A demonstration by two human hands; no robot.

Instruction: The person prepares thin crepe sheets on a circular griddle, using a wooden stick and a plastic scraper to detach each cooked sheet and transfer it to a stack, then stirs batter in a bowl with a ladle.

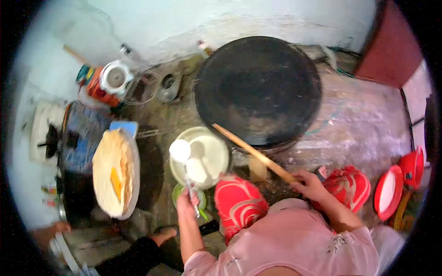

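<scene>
My left hand (188,203) is closed round the handle of a ladle (180,151), whose bowl is full of white batter above the left side of a batter bowl (215,152). A long wooden stick (255,153) is in my right hand (307,185), its far tip over the near left edge of a large round black griddle (260,89). The griddle's surface is bare. Beneath the ladle handle, a green bowl (177,195) is partly hidden.
A stack of thin flatbreads (107,158) lies on a plate at the left. Behind it are an orange container (96,92) and a metal cup (168,88). Red dishes (386,195) stand at the right. Another person's foot (164,235) shows at the lower left.
</scene>
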